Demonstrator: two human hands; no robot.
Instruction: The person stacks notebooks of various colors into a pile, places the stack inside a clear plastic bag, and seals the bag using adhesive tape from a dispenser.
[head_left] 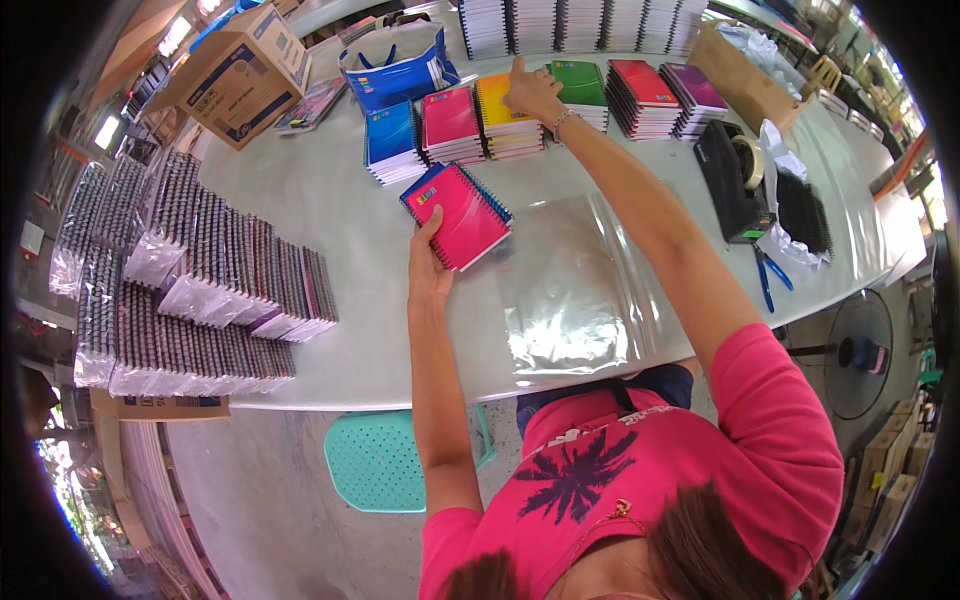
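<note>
My left hand (432,255) grips a small pile of spiral notebooks by its lower left edge, thumb on top. A pink notebook (462,220) is uppermost, and a blue cover shows beneath it. Across the table, my right hand (537,92) rests at the right side of the yellow notebook stack (492,95), its fingers apart and partly hidden. Beside that stack stand blue (390,135), pink (450,118), green (577,82), red (642,85) and purple (694,88) notebook stacks. Clear plastic sleeves (570,285) lie flat in front of me.
Wrapped notebooks (200,270) are piled at left. A cardboard box (245,75) and blue bag (400,75) stand behind; white-paged notebook stacks (580,25) line the back. At right are a tape dispenser (735,185), blue-handled pliers (768,275) and black spirals (803,215). A turquoise stool (375,460) stands below.
</note>
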